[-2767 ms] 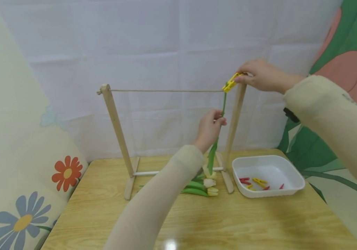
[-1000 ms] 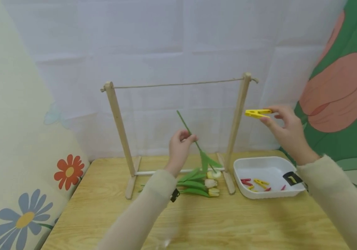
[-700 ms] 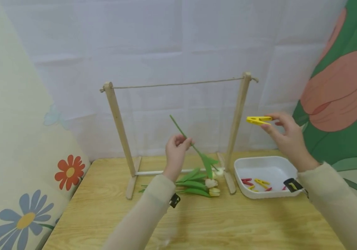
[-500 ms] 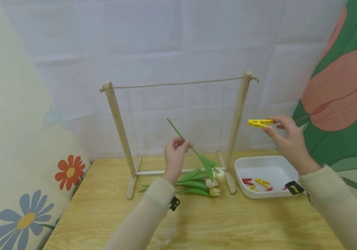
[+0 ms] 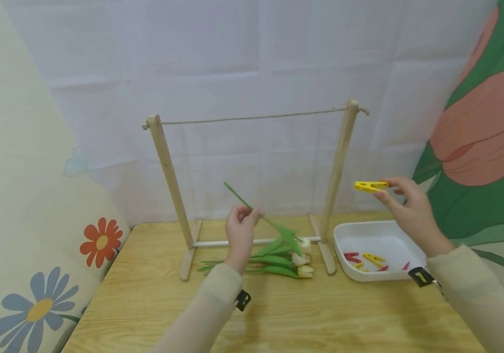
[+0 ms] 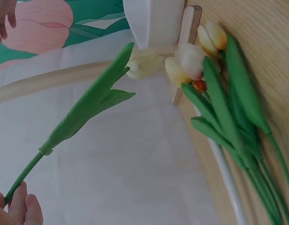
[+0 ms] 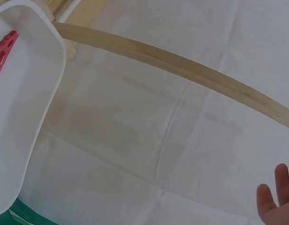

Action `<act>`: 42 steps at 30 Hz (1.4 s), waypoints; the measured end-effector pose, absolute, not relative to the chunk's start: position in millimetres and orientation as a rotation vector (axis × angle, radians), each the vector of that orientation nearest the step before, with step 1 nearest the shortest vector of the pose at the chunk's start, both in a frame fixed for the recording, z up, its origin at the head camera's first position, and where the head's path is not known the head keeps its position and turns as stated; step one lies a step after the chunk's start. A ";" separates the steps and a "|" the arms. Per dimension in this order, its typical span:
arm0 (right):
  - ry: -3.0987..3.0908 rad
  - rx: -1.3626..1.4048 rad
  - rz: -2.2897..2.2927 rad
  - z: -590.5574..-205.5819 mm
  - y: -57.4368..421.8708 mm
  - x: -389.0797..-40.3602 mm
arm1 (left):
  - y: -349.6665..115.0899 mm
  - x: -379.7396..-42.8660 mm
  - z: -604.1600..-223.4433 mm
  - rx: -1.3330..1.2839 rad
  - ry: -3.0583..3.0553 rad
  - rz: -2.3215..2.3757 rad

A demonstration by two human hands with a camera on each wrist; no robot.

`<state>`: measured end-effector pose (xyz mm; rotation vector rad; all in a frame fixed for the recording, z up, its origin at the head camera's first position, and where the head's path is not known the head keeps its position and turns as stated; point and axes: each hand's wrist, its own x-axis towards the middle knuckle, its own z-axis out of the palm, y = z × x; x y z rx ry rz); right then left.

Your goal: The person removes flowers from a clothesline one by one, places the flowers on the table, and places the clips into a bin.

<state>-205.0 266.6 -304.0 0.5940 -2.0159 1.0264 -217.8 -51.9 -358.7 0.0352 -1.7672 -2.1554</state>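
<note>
My left hand (image 5: 240,233) pinches the green stem of an artificial tulip (image 6: 83,110), which slants with its pale bloom low to the right. Below it, several more tulips (image 5: 278,262) with white and yellow blooms lie bunched on the table. My right hand (image 5: 412,211) pinches a yellow clothespin (image 5: 370,186) by its handle ends, above the white tray. In the right wrist view only some fingers (image 7: 283,185) show at the edge, and the clothespin is out of frame.
A wooden frame with a left post (image 5: 170,181), a right post (image 5: 340,166) and a string (image 5: 252,117) across the top stands on the table (image 5: 305,314). The white tray (image 5: 380,277) at right holds several red and yellow clothespins. A white cloth (image 5: 216,54) hangs behind.
Both hands have come down from the string, the left drawing the tulip down and leftward, the right bringing the yellow clothespin away from the string to above the tray. The string carries nothing now.
</note>
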 end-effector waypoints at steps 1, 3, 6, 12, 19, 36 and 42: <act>-2.030 0.583 1.031 -305.1 267.2 -205.1 | -52.7 -217.4 -360.5 0.053 -1.759 -2.157; -2.064 0.558 1.040 -307.6 268.7 -206.0 | -54.1 -216.9 -364.4 0.087 -1.742 -2.156; -2.145 0.520 1.024 -311.8 272.2 -208.5 | -56.1 -215.7 -370.6 0.137 -1.707 -2.169; -2.292 0.473 0.967 -321.9 282.5 -213.3 | -59.4 -212.1 -386.0 0.184 -1.633 -2.245; -2.383 0.413 0.991 -333.3 291.7 -221.7 | -63.6 -208.2 -399.7 0.236 -1.562 -2.328; -2.683 0.408 0.964 -355.2 304.0 -243.2 | -73.1 -197.7 -436.7 0.343 -1.423 -2.465; -2.804 0.408 0.937 -365.3 305.8 -248.3 | -72.5 -194.4 -445.8 0.375 -1.411 -2.477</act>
